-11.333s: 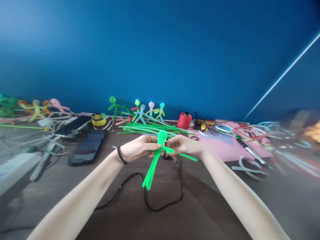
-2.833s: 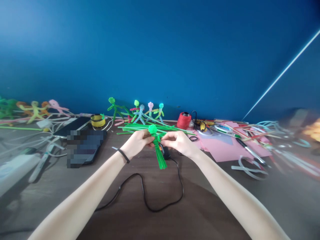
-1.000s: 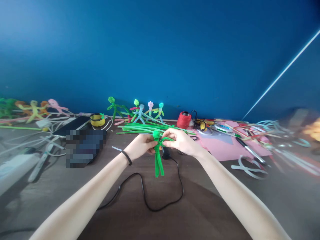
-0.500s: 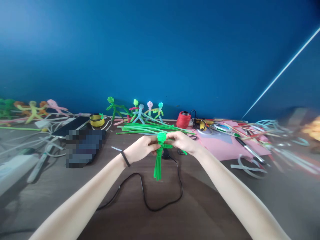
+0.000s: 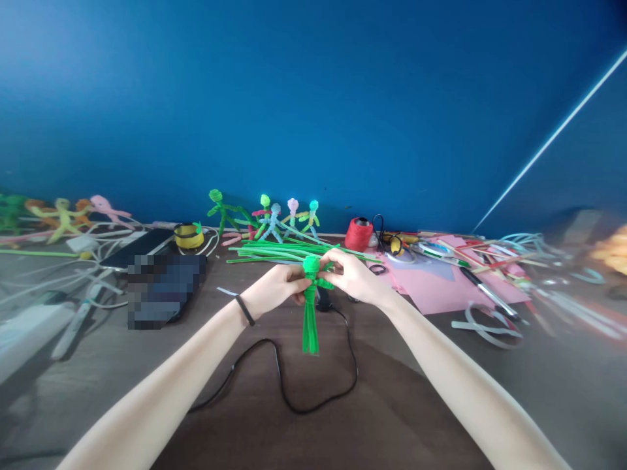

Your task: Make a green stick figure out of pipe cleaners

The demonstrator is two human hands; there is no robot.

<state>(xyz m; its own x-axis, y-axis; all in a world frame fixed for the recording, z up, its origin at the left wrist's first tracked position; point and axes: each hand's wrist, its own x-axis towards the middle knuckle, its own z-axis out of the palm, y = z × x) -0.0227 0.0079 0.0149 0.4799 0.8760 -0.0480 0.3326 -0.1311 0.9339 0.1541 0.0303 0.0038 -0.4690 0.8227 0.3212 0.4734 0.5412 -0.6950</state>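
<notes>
Both my hands hold a bright green pipe-cleaner figure (image 5: 309,313) above the brown table (image 5: 401,405). It has a round coiled head at the top and long strands hanging down. My left hand (image 5: 274,290) pinches the figure just under the head from the left, fingers closed; a black band is on that wrist. From the right, my right hand (image 5: 353,277) grips the short green strand wound at the figure's upper body, fingers closed on it.
A pile of loose green pipe cleaners (image 5: 284,251) lies behind my hands. Finished figures (image 5: 274,219) lean on the blue wall. A red thread spool (image 5: 358,235), pink paper (image 5: 435,287), a phone (image 5: 161,290) and a black cable (image 5: 294,391) are nearby.
The figure's hanging strands swung slightly and stayed near vertical. My right hand shifted up beside the head and drew the short side strand in against the body.
</notes>
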